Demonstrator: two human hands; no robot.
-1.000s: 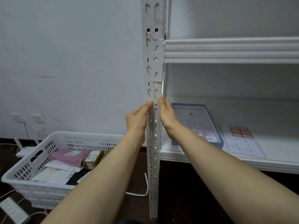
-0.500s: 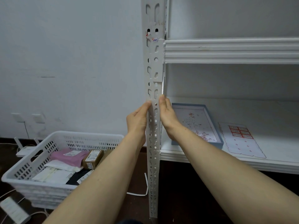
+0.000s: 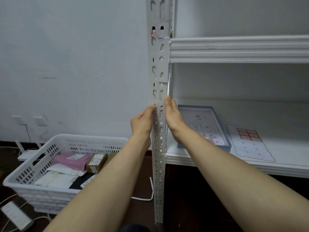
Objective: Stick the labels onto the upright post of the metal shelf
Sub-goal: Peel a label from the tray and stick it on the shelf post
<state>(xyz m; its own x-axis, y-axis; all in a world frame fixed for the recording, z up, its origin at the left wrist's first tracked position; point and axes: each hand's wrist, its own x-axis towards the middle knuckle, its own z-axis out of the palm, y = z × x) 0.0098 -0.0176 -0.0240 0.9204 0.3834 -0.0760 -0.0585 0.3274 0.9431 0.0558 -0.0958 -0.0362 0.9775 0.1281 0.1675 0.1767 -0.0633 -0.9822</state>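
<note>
Since a second ago almost nothing has moved: the left hand and right hand stay at one height on the upright post. Each grip is narrow and pinches a post edge. I judge a label is being pressed flat there, but white on white it hardly shows. The label sheet lies on the shelf beside a blue tray. A basket stands left, not in the way.

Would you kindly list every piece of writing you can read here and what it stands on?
Nothing can be read.
On the upright post, a red and blue scribble: illegible.
On the brown box, a label: too small.
On the pink parcel, a label: blurred.
On the label sheet, red-framed labels: too small.
</note>
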